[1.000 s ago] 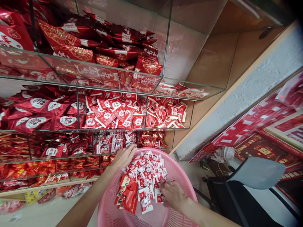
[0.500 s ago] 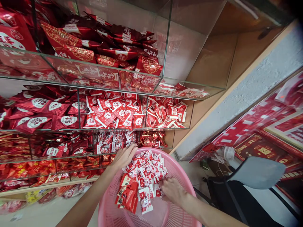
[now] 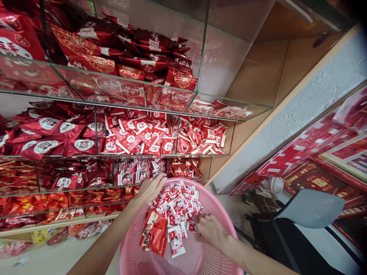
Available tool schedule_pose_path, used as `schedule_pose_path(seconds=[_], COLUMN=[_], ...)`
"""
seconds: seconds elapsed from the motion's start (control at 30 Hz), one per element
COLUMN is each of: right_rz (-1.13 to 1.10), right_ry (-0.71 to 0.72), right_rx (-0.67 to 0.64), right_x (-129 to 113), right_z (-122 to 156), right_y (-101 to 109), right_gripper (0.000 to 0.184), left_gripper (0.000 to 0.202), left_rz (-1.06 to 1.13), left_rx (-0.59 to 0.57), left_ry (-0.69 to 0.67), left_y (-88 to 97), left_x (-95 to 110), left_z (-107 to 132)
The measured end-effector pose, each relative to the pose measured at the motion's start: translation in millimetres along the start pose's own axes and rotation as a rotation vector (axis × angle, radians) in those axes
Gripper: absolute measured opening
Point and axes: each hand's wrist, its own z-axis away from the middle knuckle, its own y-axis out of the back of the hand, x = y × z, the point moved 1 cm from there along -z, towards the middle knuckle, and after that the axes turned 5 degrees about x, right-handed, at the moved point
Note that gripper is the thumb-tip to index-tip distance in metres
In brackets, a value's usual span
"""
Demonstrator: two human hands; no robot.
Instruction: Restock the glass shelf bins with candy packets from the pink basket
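Note:
A round pink plastic basket stands in front of me, holding a heap of small red-and-white candy packets. Two or so larger red packets lie at the heap's left side, and one white-and-red packet lies toward the front. My left hand grips the basket's far left rim with its fingers together. Inside the basket, my right hand is at the right edge of the heap, its fingers curled against the packets. Whatever those fingers hold is hidden.
Glass-fronted shelves full of red packets rise beyond the basket. Bagged goods lie under the lowest shelf. To the right are a grey-and-black chair, a white wall and red printed boxes.
My right hand has shifted slightly within the basket, and a packet by its fingertips has tipped. My left hand stays at the rim.

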Motion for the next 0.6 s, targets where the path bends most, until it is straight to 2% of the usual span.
schedule_pose_path(seconds=[0.17, 0.3, 0.6], right_rz=[-0.044, -0.080, -0.173], right_ry=[-0.093, -0.068, 0.005], right_rx=[-0.053, -0.060, -0.022], right_x=[3, 8, 10], right_z=[2, 2, 1], right_y=[3, 7, 10], right_gripper=[0.023, 0.017, 0.035], left_gripper=[0.044, 0.044, 0.046], left_rz=[-0.009, -0.011, -0.003], left_rx=[0.001, -0.009, -0.016], left_ry=[-0.010, 0.003, 0.006], left_y=[-0.1, 0.4, 1.5], left_x=[-1, 0, 1], left_z=[0, 0, 0])
